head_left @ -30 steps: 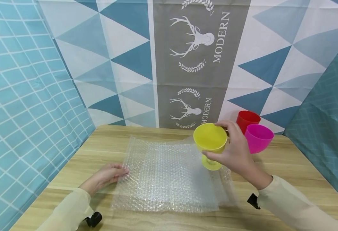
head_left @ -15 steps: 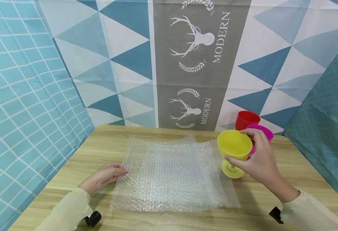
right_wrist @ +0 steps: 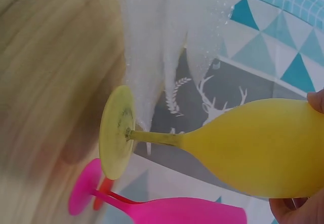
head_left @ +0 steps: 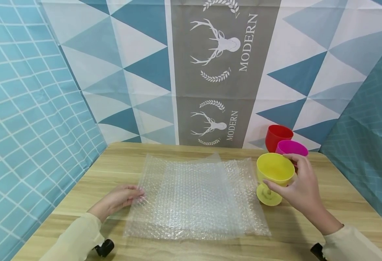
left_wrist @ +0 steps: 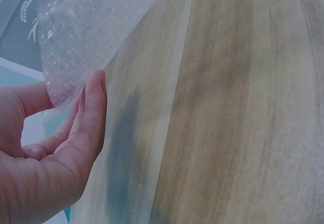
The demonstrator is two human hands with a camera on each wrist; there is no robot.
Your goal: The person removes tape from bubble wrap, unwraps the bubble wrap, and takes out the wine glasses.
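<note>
My right hand point(head_left: 302, 185) grips a yellow goblet point(head_left: 275, 168) around its bowl, thumb on the near side and fingers on the far side. In the right wrist view, the goblet's foot point(right_wrist: 117, 133) hangs a little above the table. My left hand point(head_left: 120, 199) pinches the left edge of the clear bubble wrap point(head_left: 194, 195) between thumb and fingers. The left wrist view shows that pinched bubble wrap corner point(left_wrist: 86, 36) lifted off the wood. Just behind the yellow goblet stand a magenta goblet point(head_left: 292, 146) and a red goblet point(head_left: 277, 137); the right hand partly hides the magenta one.
Layered sheets of bubble wrap cover the middle of the wooden table point(head_left: 122, 159). A patterned cloth point(head_left: 207, 72) hangs behind the table's far edge, with a blue checked cloth point(head_left: 31, 108) on the left and a teal one point(head_left: 367, 152) on the right.
My right hand has carried the yellow goblet rightward, from over the bubble wrap to beyond its right edge, in front of the magenta goblet. The left hand has stayed at the wrap's left edge.
</note>
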